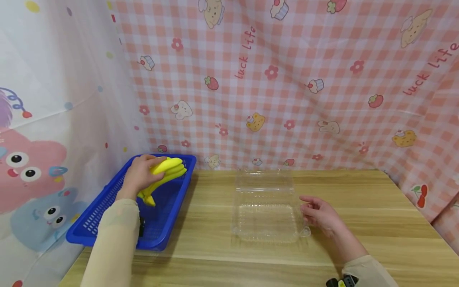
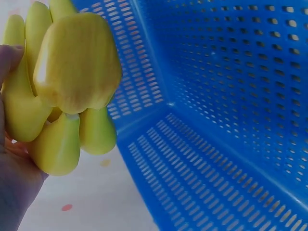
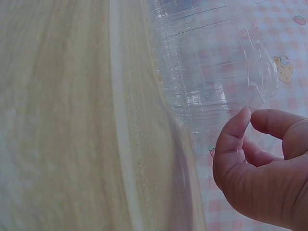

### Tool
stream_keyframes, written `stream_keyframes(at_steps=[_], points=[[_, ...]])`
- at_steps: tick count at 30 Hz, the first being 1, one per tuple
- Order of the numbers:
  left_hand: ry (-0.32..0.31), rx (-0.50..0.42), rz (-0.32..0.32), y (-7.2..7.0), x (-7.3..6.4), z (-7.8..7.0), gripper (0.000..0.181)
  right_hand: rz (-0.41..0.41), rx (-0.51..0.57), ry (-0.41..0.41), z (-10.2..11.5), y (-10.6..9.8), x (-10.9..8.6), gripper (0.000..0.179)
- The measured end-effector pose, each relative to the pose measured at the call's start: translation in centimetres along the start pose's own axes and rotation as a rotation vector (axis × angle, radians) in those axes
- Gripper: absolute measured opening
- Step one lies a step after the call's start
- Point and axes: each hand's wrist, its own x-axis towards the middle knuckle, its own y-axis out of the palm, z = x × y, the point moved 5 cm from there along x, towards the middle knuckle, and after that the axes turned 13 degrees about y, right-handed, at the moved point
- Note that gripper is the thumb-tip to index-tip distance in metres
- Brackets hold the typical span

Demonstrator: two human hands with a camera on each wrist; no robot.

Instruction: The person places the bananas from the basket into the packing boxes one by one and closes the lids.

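Note:
A bunch of yellow bananas (image 1: 168, 169) is held by my left hand (image 1: 141, 175) over the blue basket (image 1: 184, 191). In the left wrist view, the thick stem end of the bananas (image 2: 79, 62) faces the camera, with the fingers mostly hidden behind the bunch. A clear plastic clamshell box (image 1: 267, 223) lies unfolded on the table, its lid (image 1: 265, 181) laid back toward the curtain. My right hand (image 1: 320, 215) hovers at the box's right edge, fingers loosely bent. In the right wrist view, its thumb and index fingertips come close together beside the clear plastic, holding nothing visible.
The basket's slotted walls rise around the left hand, and a small dark object (image 1: 141, 227) shows inside it, partly covered by the sleeve. A pink checked curtain (image 1: 229, 99) hangs behind the wooden table (image 1: 358, 199); a white printed curtain (image 1: 82, 79) hangs at the left.

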Motion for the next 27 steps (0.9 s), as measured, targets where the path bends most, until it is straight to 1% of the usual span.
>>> stream_keyframes(at_steps=[4,10,17,27], points=[[0.052,0.019,-0.033,-0.5,0.2,-0.6,0.054,0.003,0.006,-0.004,0.0,0.0,0.0,0.055],[0.116,0.049,-0.059,-1.3,0.5,-1.8,0.053,0.001,0.009,-0.002,0.0,0.1,0.0,0.055],[0.132,0.044,-0.064,-2.3,0.8,-3.1,0.053,0.004,0.011,-0.004,0.0,0.1,-0.1,0.054],[0.296,0.061,-0.149,-3.1,1.1,-5.8,0.050,-0.003,0.006,-0.005,0.0,0.1,0.0,0.054]])
